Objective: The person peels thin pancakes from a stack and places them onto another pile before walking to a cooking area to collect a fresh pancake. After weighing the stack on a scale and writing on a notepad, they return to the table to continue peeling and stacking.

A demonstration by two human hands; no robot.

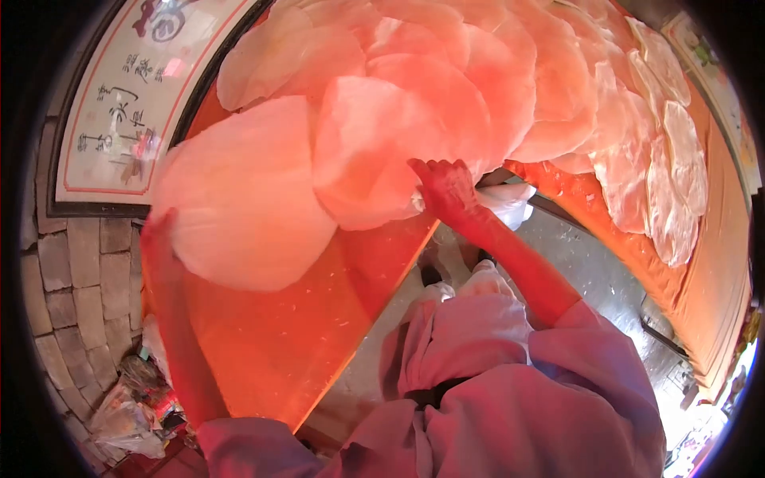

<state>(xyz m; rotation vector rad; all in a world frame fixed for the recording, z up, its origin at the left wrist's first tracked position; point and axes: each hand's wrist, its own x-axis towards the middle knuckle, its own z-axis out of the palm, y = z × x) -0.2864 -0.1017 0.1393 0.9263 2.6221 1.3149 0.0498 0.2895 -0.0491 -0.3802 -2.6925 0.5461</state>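
Observation:
A large, thin, pale round sheet [247, 199] lies on the orange-covered table [279, 350]. My left hand [162, 239] touches its left edge; the fingers are smeared and partly lost against the sheet. To its right is another pale sheet [362, 151], slightly folded. My right hand [448, 190] is closed at that sheet's lower right edge, its fingers curled over the rim. Beyond both hands, several more round sheets [486, 80] overlap one another.
A framed panel with writing [119, 103] stands at the upper left, by a brick wall [88, 279]. Wrinkled sheets [669, 175] hang over an orange cloth [701, 311] at right. A white bag [508, 203] is below the table edge. Plastic bags [131, 422] lie lower left.

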